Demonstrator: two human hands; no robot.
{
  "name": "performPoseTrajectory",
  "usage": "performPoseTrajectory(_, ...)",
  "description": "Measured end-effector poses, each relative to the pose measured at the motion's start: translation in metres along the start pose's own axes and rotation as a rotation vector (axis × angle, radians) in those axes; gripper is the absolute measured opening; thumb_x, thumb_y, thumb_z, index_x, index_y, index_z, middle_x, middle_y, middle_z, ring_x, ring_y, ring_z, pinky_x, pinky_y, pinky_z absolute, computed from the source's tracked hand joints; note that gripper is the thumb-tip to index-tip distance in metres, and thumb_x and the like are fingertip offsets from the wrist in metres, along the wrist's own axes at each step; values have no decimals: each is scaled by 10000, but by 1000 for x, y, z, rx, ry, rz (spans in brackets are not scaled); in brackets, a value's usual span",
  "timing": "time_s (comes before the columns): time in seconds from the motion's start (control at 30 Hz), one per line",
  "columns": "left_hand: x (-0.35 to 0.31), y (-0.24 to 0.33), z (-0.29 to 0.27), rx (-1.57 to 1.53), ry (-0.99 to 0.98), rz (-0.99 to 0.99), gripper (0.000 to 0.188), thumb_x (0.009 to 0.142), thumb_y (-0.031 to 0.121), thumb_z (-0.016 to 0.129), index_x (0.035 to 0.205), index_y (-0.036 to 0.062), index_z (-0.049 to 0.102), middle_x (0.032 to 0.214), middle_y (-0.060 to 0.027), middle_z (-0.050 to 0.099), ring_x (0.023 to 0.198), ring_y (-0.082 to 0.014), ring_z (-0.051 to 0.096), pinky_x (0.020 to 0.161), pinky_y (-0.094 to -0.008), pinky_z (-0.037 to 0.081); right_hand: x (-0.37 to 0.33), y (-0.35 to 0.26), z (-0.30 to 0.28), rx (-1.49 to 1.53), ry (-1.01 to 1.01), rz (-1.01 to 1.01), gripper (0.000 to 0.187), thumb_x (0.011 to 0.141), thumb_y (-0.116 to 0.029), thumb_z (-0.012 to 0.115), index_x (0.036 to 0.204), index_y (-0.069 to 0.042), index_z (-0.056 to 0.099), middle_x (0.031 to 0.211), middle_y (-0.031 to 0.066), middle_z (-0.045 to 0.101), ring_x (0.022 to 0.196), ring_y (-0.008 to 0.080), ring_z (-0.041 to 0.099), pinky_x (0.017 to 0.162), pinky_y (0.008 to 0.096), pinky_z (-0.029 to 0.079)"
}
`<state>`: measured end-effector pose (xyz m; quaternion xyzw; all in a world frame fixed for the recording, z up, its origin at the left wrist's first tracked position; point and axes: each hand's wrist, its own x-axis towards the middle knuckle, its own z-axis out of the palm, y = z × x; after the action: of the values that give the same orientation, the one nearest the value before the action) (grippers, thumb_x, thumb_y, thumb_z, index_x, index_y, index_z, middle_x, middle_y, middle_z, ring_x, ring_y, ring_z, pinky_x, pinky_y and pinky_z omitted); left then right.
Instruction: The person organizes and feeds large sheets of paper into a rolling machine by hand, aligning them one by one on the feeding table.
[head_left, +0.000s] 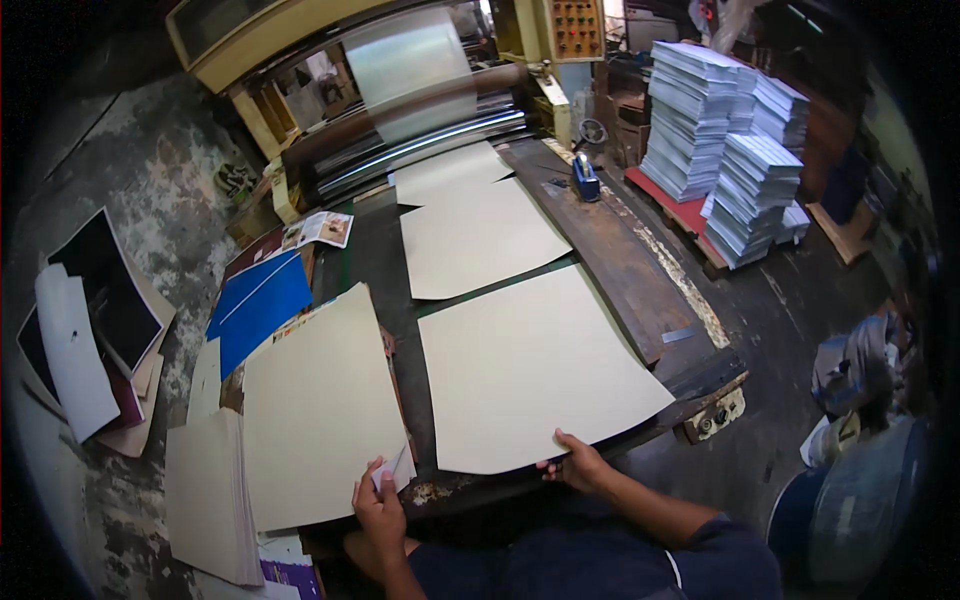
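Note:
A large beige paper sheet lies on the machine's feed table. My right hand grips its near edge, thumb on top and fingers underneath. My left hand pinches the near right corner of the stack of beige sheets to the left; the corner is lifted and its paler underside shows. Farther up the table lie two more beige sheets, the nearer one overlapping the farther sheet, whose far end reaches the shiny metal roller.
A clear film web hangs over the rollers. Tall stacks of white paper stand on a red pallet at the right. A blue tape dispenser sits on the table's right side. Blue sheets lie at the left, and bent boards lean by the wall.

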<state>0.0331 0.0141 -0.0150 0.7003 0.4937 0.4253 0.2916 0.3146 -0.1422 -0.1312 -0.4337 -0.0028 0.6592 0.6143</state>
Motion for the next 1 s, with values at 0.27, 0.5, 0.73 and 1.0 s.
performPoseTrajectory(0.27, -12, 19, -2, 402, -78, -145, 322, 951, 342, 564, 1153, 124, 688, 1200, -82, 662, 1319, -328, 453, 1096, -684, 30, 55, -19, 16, 102, 1, -181, 435, 1005, -439, 413, 1200, -51, 446, 876, 134, 635, 642, 165, 567, 710, 379, 522)
performPoseTrajectory(0.5, -3, 37, -18, 224, -21, -330, 314, 969, 313, 561, 1138, 78, 682, 1022, -159, 702, 1261, -353, 506, 1078, -549, 260, 83, -19, 26, 53, 93, -363, 436, 977, -419, 482, 1257, -91, 416, 1032, 103, 622, 743, 171, 576, 719, 395, 518)
performPoseTrajectory(0.73, -22, 53, -22, 152, 153, -103, 253, 962, 296, 585, 1056, 98, 712, 1022, -96, 711, 1215, -324, 552, 1089, -566, 240, 66, -27, 16, 71, 52, -299, 703, 956, -397, 525, 1508, -110, 197, 1109, 94, 603, 788, 191, 572, 750, 373, 527)
performPoseTrajectory(1.0, -24, 40, -28, 69, -478, 241, 312, 787, 454, 719, 993, 223, 756, 1210, -26, 665, 1340, -326, 436, 1120, -656, 81, 4, -45, 55, -43, -206, -313, 629, 851, -380, 655, 1308, -3, 442, 1180, 147, 571, 936, 228, 620, 798, 394, 519)
